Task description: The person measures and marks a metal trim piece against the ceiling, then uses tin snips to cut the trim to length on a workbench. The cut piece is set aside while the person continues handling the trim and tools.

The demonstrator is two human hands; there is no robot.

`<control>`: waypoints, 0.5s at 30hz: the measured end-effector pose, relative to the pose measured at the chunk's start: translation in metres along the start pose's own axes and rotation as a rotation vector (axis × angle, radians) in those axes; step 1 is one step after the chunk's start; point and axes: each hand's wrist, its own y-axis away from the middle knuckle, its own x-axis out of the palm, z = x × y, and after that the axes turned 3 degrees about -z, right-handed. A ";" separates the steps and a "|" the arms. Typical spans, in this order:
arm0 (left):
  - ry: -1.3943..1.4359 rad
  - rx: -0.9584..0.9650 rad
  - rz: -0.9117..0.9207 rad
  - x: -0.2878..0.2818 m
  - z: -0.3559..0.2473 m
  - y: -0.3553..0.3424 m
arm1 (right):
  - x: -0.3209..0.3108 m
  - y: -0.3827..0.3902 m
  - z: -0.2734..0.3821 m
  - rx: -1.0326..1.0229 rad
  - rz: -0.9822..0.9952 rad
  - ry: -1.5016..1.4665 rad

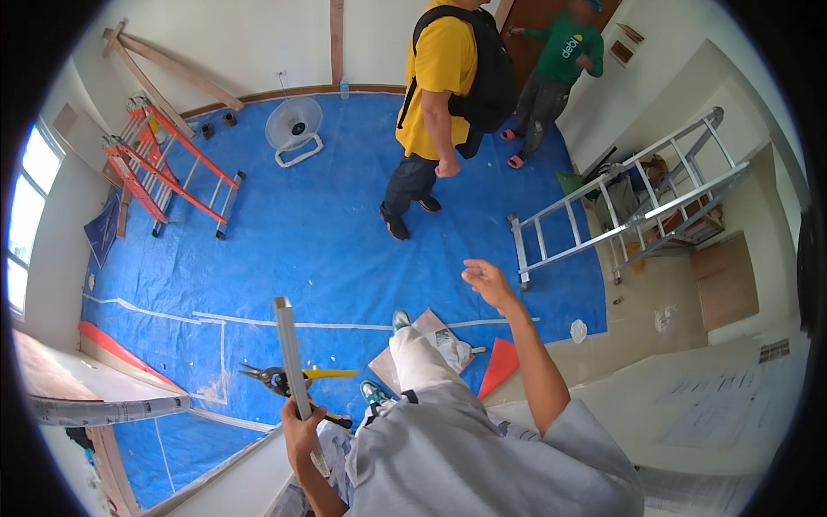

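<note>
- Plainly, the left hand (301,435) has its fingers wrapped around the lower part of a metal channel (285,332), which stands up from the grip near the person's body.
- Snips (332,374) with yellow-and-black handles cross that channel just above the hand; whether the fingers grip a handle too, I cannot tell.
- The right hand (489,283) is raised and holds nothing, its fingers loosely half-curled.
- If the left hand's hold loosened, the snips could slide off and drop toward the shoes (401,320), since two things crowd one side of the body.
- The channel's cut end could scratch someone if swung round carelessly; the person in yellow (444,69) stands ahead.
- Loose sheets (444,340) by the feet might slip underfoot on the blue floor covering (345,215).
- As for writing, the green top (570,52) bears pale lettering across the chest, and the right-hand wall (719,392) carries faint handwritten-looking marks, too faint to read. No label is legible on the snips or channel.
</note>
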 end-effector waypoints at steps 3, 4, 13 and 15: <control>0.062 -0.035 -0.094 0.007 -0.002 -0.022 | -0.010 -0.078 0.007 0.032 0.029 0.034; 0.069 -0.088 -0.139 0.013 -0.005 -0.032 | -0.013 -0.106 0.008 0.008 0.022 0.059; 0.175 -0.196 -0.317 0.057 -0.068 -0.122 | -0.040 -0.303 -0.019 0.085 -0.078 0.026; 0.167 -0.193 -0.337 0.070 -0.083 -0.137 | -0.048 -0.332 -0.036 0.164 -0.078 0.030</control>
